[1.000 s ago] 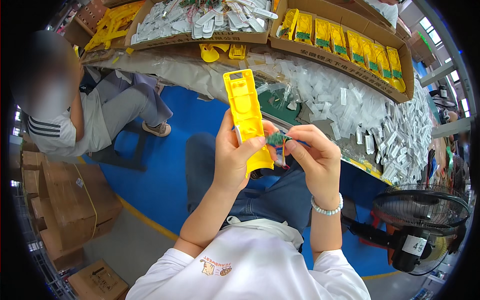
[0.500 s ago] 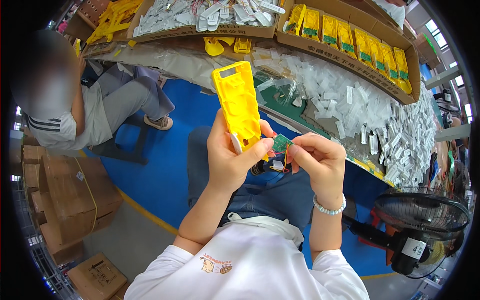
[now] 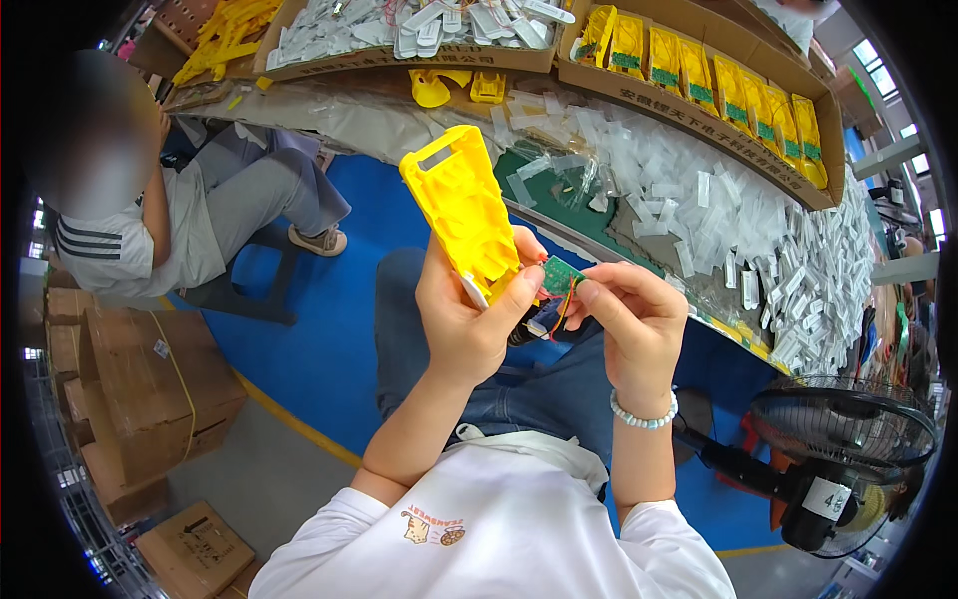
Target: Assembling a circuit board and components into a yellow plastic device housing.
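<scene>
My left hand [image 3: 464, 309] is closed round the lower end of a yellow plastic housing [image 3: 462, 205], its hollow inner side facing up and a slot at its far end. Beside the housing's lower end is a small green circuit board [image 3: 562, 278] with thin red and yellow wires. My right hand [image 3: 634, 309] pinches the board's right edge between thumb and fingers, while my left thumb tip lies at its left edge. Below the board hangs a dark part with a white label [image 3: 545, 319], partly hidden by the wires and fingers.
A carton [image 3: 718, 110] of yellow housings with green boards stands on the bench, beside another carton [image 3: 409, 58] of white strips. Loose clear and white plastic pieces [image 3: 689, 200] cover the bench. A black fan [image 3: 838, 449] stands at right; a seated person [image 3: 150, 220] is at left.
The yellow housing has tilted further left at its far end and turned slightly. My right hand has shifted a little left, and more of the green board shows.
</scene>
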Demonstrator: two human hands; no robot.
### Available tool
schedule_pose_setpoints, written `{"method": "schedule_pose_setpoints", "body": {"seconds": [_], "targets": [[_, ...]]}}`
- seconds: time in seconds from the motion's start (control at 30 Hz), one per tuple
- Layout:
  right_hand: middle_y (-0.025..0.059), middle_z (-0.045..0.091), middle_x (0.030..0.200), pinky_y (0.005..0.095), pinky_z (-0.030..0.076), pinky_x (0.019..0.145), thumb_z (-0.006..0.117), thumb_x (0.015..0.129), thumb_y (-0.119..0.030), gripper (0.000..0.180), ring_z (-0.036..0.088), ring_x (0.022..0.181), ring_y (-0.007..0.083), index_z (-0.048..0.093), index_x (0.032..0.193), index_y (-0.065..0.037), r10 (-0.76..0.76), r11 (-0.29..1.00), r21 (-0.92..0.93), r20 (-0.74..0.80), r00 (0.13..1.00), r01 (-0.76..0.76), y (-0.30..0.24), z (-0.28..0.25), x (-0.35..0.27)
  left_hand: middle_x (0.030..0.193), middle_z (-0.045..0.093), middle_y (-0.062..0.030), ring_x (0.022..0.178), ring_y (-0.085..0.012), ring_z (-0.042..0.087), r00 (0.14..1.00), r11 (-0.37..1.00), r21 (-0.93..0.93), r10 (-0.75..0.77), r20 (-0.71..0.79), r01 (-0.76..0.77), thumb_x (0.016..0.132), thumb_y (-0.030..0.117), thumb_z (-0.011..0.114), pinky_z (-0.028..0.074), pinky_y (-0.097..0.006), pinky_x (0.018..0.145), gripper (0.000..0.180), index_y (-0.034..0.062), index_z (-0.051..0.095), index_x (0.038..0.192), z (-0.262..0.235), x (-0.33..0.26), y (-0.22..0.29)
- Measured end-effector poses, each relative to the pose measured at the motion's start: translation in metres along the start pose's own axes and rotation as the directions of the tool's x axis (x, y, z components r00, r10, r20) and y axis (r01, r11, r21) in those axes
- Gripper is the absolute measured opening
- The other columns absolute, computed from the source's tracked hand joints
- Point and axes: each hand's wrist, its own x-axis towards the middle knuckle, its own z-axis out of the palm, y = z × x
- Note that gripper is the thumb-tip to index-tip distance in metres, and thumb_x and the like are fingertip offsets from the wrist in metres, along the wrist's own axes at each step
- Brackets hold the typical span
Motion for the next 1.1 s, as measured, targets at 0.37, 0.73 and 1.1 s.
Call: {"method": "schedule_pose_setpoints", "body": {"seconds": [0.37, 0.73, 1.1], "targets": [[0.011, 0.065, 0.08, 0.0232, 0.052, 0.058, 0.061, 0.084, 0.005, 0.01, 0.063, 0.066, 0.0144, 0.065, 0.093, 0.008, 0.018, 0.999, 0.034, -0.035, 0.999, -0.016, 0.017, 0.007, 0.001, 0.095, 0.06, -0.0123, 0.087, -0.0153, 0.059, 0.995, 0.989, 0.141, 0.064, -0.071, -0.054, 0.078, -0.006, 0.061, 0.051, -0.028, 0.08, 0.058, -0.0055, 0.036, 0.13, -0.011, -0.001, -0.014], [0.0067, 0.058, 0.081, 0.0206, 0.049, 0.053, 0.061, 0.085, 0.005, 0.006, 0.062, 0.064, 0.0111, 0.063, 0.089, 0.008, 0.009, 0.988, -0.153, 0.094, 0.996, 0.005, -0.01, 0.023, 0.006, 0.08, 0.058, -0.0099, 0.068, -0.0147, 0.057, 0.933, 0.884, -0.321, -0.361, -0.01, 0.338, 0.1, 0.044, 0.029, 0.05, -0.027, 0.061, 0.053, 0.0013, 0.042, 0.128, -0.024, 0.014, -0.012], [0.0062, 0.057, 0.071, 0.0211, 0.049, 0.051, 0.063, 0.082, 0.002, 0.005, 0.062, 0.057, 0.0108, 0.063, 0.085, 0.006, 0.053, 0.919, -0.393, 0.164, 0.985, 0.015, -0.008, 0.036, 0.015, 0.087, 0.062, -0.0099, 0.075, -0.0141, 0.061, 0.924, 0.847, -0.374, -0.374, 0.084, 0.377, 0.1, 0.048, 0.026, 0.05, -0.026, 0.068, 0.055, 0.0032, 0.05, 0.123, -0.026, 0.014, -0.009]]}}
